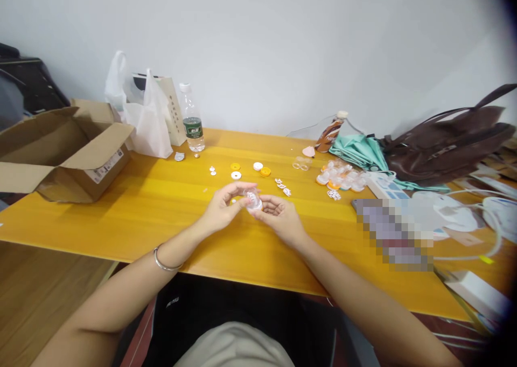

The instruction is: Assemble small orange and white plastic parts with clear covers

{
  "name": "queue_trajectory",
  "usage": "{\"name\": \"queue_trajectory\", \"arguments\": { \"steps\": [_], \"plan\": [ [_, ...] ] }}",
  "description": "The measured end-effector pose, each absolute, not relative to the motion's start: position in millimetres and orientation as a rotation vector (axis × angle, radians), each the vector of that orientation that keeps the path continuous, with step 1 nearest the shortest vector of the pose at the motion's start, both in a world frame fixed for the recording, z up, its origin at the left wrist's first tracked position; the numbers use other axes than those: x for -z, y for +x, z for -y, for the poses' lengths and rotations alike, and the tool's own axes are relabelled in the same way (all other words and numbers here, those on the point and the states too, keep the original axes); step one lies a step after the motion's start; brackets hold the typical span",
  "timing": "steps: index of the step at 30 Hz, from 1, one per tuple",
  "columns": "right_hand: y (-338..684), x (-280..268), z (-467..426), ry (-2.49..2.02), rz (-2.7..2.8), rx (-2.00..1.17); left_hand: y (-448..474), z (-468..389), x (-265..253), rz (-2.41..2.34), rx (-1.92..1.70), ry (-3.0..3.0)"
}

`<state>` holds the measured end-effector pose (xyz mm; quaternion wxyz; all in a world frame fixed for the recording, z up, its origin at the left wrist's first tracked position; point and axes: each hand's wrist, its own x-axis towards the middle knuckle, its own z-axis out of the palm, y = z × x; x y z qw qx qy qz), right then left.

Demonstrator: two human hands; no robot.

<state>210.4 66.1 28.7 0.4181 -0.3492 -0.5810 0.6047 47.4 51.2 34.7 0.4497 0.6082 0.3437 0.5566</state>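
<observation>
Between both hands, above the table's near middle, is a small clear plastic dome (pixel 253 199) with a white base. My left hand (pixel 224 207) closes on its upper part with thumb and fingers. My right hand (pixel 284 219) pinches the lower, white end. White or pinkish bits show through the dome, too small to make out. Just beyond lie yellow discs (pixel 265 171) and white discs (pixel 236 175). Small white cut-out pieces (pixel 281 186) lie in a row to the right, and tiny white parts (pixel 212 171) to the left.
Farther right sit a cluster of clear domes with orange and white bases (pixel 341 176), clear rings (pixel 302 163), a brown-labelled bottle (pixel 332 132), teal cloth (pixel 359 151), a dark bag (pixel 448 140) and cables. At left stand an open carton (pixel 81 167), white plastic bag (pixel 147 124) and water bottle (pixel 193 120).
</observation>
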Motion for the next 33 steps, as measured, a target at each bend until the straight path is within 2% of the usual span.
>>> {"name": "queue_trajectory", "arguments": {
  "steps": [5,13,18,22,33],
  "plan": [
    [209,-28,-64,-0.826,1.397,-1.624,47,-51,-35,-0.819,-1.427,1.411],
    [205,-26,-61,-0.89,1.425,-1.414,63,-50,-25,-1.026,-1.669,1.333],
    [207,-28,-65,-0.799,1.366,-1.651,55,-54,-27,-0.87,-1.547,1.289],
    [209,-30,-66,-0.757,1.361,-1.7,48,-53,-35,-0.683,-1.386,1.347],
    [202,-26,-59,-0.884,1.373,-1.505,64,-50,-31,-0.915,-1.65,1.263]
  ]
}}
